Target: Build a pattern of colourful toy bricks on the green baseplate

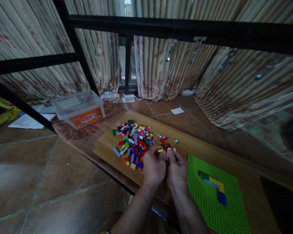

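Observation:
My left hand is closed at the right edge of a pile of small toy building bricks of many colours. A yellow brick shows between its thumb and forefinger. Close beside it, my right hand has its fingers pinched together; small white bricks show at the fingertips, but whether they are gripped is unclear. To the right lies a green studded baseplate, bearing a bent row of dark green, light blue, yellow and blue bricks.
The wooden board rests on a brown cloth-covered surface. A clear plastic tub with an orange label stands at the back left. Black metal bars cross in front of striped curtains. A dark flat object lies at right.

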Demonstrator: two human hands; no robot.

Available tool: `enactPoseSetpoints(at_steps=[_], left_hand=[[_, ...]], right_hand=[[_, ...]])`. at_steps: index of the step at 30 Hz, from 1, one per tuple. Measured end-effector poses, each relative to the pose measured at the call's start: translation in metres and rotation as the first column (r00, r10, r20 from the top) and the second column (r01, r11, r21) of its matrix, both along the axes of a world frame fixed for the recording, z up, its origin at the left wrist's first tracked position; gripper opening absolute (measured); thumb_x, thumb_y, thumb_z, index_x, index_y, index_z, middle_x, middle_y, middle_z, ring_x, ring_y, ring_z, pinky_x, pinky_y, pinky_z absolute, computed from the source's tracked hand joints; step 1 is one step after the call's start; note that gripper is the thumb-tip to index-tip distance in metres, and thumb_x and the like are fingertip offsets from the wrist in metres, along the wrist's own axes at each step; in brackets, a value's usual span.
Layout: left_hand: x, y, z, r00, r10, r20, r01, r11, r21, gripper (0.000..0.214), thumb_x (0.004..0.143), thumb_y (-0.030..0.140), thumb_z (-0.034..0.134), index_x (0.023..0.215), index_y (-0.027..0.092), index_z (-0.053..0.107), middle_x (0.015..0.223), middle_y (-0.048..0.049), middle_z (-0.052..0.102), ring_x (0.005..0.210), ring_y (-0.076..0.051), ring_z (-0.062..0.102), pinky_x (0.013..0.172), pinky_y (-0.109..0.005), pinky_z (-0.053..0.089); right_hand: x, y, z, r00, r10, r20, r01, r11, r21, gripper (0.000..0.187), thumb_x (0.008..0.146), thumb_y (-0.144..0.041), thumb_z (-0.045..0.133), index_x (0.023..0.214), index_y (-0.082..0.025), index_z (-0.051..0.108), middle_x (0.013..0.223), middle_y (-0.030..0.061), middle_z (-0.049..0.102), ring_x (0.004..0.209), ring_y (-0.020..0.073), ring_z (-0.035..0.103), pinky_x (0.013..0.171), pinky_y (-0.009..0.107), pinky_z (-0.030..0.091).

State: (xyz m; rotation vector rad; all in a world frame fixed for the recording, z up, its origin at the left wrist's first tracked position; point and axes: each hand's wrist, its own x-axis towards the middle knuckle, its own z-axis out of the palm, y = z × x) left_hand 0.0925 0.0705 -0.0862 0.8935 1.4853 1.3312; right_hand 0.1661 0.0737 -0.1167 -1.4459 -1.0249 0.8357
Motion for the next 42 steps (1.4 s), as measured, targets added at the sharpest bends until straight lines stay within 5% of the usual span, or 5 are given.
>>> enactPoseSetpoints(at_steps=[7,16,29,36,42], left_hand=[[-0.017,0.004,0.002,0.977,-0.018,-0.212,0.019,1.0,0.006,0.02,0.083,0.021,0.056,0.099,0.016,0.066,0.086,-0.0056,0.072,0.072,-0.015,0.065,0.068,-0.024,0.049],[-0.032,0.003,0.004,0.761,-0.133,-0.635,0.093,0.991,-0.095,0.031,0.085,0.014,0.049,0.108,0.02,0.068,0.104,-0.0085,0.07,0.093,-0.018,0.066,0.086,-0.028,0.048],[-0.046,0.004,0.013,0.783,0.028,-0.621,-0.013,1.0,0.028,0.022,0.085,0.019,0.048,0.085,0.019,0.071,0.09,-0.0058,0.07,0.082,-0.017,0.065,0.075,-0.025,0.047],[-0.128,0.005,0.03,0.72,0.409,-0.56,-0.504,0.864,-0.016,0.032,0.086,0.031,0.046,0.108,0.018,0.065,0.095,-0.0074,0.071,0.078,-0.019,0.066,0.075,-0.029,0.049],[-0.155,-0.001,0.02,0.643,-0.028,-0.765,-0.368,0.865,-0.341,0.037,0.085,0.023,0.044,0.117,0.012,0.059,0.118,-0.0198,0.061,0.106,-0.032,0.061,0.086,-0.04,0.047]], right_hand=[[0.007,0.006,0.007,0.969,0.118,0.217,-0.102,0.991,-0.083,0.038,0.081,-0.053,0.053,0.081,-0.018,0.068,0.07,0.0031,0.069,0.062,0.0177,0.059,0.06,0.028,0.043],[0.014,0.014,0.015,0.796,0.279,0.537,-0.207,0.959,-0.191,0.031,0.082,-0.042,0.052,0.093,-0.019,0.069,0.086,0.0082,0.073,0.078,0.0235,0.067,0.072,0.034,0.047],[-0.012,0.043,0.036,0.706,0.38,0.598,-0.388,0.913,-0.123,0.021,0.085,-0.027,0.05,0.093,-0.023,0.069,0.088,0.0035,0.073,0.081,0.0198,0.067,0.073,0.031,0.048],[-0.065,0.077,0.042,0.33,0.516,0.791,-0.688,0.705,-0.173,0.031,0.082,-0.02,0.059,0.113,-0.023,0.063,0.114,0.0057,0.062,0.102,0.0199,0.059,0.09,0.033,0.045],[-0.073,0.08,0.039,0.151,0.507,0.849,-0.733,0.634,-0.249,0.029,0.083,-0.02,0.061,0.112,-0.022,0.064,0.114,0.007,0.059,0.111,0.0219,0.053,0.097,0.036,0.042]])
